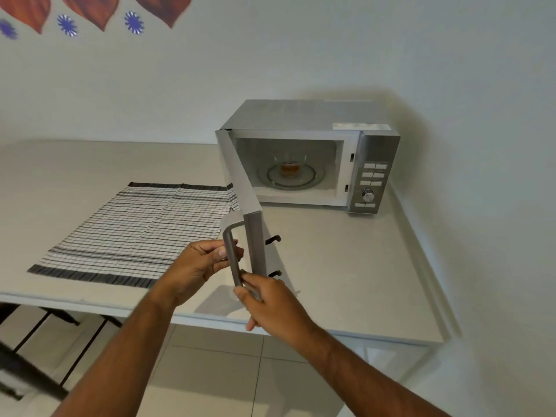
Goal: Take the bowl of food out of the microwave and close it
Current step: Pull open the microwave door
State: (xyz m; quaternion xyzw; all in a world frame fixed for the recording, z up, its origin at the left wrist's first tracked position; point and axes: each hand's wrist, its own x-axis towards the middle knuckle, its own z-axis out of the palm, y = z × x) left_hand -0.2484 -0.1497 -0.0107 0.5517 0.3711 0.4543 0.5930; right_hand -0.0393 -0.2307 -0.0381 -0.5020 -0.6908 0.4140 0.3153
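Note:
A silver microwave (307, 118) stands at the back right of the table. Its door (240, 182) is swung wide towards me. Inside, a clear glass bowl (289, 164) with orange-brown food sits on the round glass turntable (313, 179). Both hands are at the door's vertical bar handle (232, 251). My left hand (198, 266) pinches the handle's middle from the left. My right hand (270, 302) grips its lower end.
A checked black-and-white cloth (129, 230) lies flat on the white table (346, 281), left of the microwave. Two black latch hooks (273, 239) stick out of the door's edge. The wall runs close along the table's right side. Tiled floor lies below the front edge.

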